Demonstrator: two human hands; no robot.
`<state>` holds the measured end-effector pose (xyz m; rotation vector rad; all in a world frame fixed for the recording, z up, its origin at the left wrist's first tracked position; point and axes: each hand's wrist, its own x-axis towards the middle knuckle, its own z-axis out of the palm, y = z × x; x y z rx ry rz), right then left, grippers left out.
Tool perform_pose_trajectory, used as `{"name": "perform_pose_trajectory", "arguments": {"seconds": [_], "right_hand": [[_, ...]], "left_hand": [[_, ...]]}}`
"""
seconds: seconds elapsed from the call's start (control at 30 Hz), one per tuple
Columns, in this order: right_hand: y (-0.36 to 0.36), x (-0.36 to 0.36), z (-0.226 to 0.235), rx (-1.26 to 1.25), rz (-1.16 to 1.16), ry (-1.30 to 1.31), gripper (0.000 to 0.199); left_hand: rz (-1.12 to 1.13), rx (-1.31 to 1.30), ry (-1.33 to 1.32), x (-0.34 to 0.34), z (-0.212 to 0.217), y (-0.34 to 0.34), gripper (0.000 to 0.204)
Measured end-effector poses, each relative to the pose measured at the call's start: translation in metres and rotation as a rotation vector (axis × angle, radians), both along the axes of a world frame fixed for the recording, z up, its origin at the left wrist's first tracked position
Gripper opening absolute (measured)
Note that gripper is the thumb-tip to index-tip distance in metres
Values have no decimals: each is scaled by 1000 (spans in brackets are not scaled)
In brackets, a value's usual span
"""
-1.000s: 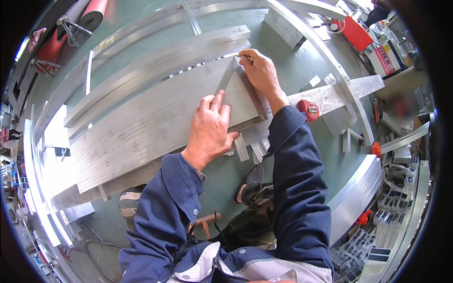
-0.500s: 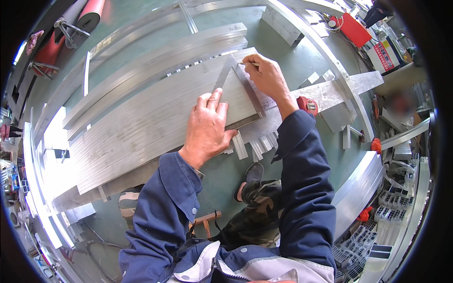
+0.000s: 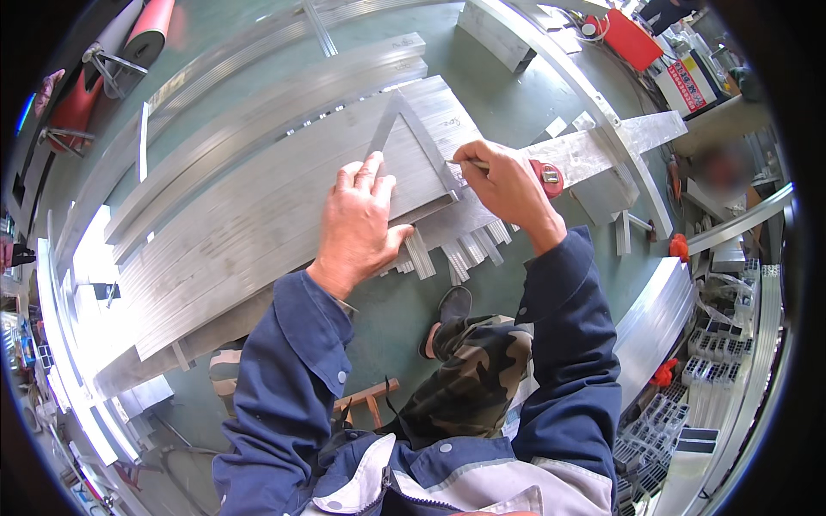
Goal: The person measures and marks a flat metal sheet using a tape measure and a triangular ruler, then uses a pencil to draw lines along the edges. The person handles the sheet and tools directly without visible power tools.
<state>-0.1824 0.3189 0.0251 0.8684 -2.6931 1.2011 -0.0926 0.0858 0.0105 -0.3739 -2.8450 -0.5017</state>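
Observation:
Broad flat aluminium profiles (image 3: 249, 215) lie side by side in front of me, with a metal triangle square (image 3: 430, 153) laid across their right end. My left hand (image 3: 354, 219) holds the square down: its fingers press on the left leg and the profile, and its thumb is at the near edge. In my right hand (image 3: 509, 182) is a slim pencil (image 3: 475, 163), pinched between thumb and fingers. Its tip is by the right leg of the square, toward the near end. A red tape measure (image 3: 548, 177) sits just right of that hand.
Long aluminium bars (image 3: 258, 129) lie behind the profiles. A metal frame rail (image 3: 594, 99) curves past on the right. Short ribbed offcuts (image 3: 469, 254) stick out below the near edge. Cut profiles (image 3: 658, 439) are stacked at lower right, beside a larger aluminium beam (image 3: 658, 322).
My right hand has slid with the pencil along the right leg of the square, from near its far corner toward me. My left hand stays on the square. The view has shifted slightly.

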Motion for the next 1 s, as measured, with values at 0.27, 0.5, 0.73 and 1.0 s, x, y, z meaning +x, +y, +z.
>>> {"name": "perform_pose_trajectory", "arguments": {"seconds": [0.27, 0.5, 0.73, 1.0], "right_hand": [[29, 48, 12, -86, -82, -11, 11], [55, 135, -24, -458, -415, -274, 13], [44, 231, -44, -436, -426, -216, 23], [35, 234, -42, -188, -430, 24, 23]], "left_hand": [[17, 6, -32, 3, 3, 0, 65], [1, -30, 50, 11, -11, 1, 65], [-81, 44, 179, 29, -25, -3, 47], [136, 542, 266, 66, 1, -34, 24]]}}
